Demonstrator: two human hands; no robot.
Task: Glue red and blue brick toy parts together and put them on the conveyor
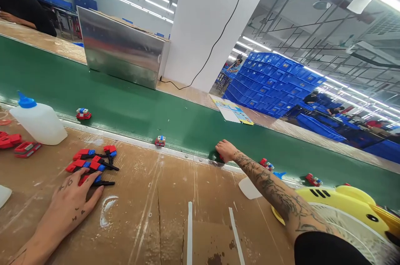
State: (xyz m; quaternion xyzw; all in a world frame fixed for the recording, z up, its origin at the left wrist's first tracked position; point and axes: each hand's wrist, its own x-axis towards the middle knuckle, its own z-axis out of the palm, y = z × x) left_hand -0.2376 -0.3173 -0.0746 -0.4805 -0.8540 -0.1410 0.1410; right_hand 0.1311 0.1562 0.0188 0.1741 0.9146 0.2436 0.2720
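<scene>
My left hand (73, 202) is low over a cluster of red, blue and black toy parts (90, 161) on the brown tabletop. Its fingers and thumb close round the nearest part (98, 181), whose black rod sticks out to the right. My right hand (226, 151) reaches forward to the near edge of the green conveyor belt (187, 121). Its curled fingers hold a small red toy piece (221, 157), mostly hidden beneath them. Small red, white and blue toy assemblies sit along the belt: one (83, 113) at left, another (160, 141) near the middle, others beyond my right forearm.
A white glue bottle with a blue cap (39, 121) stands at left, beside red parts (27, 149). A yellow fan (340, 198) is at right, partly behind my arm. Across the belt are a metal box (121, 48), a white pillar (215, 19) and stacked blue crates (268, 83).
</scene>
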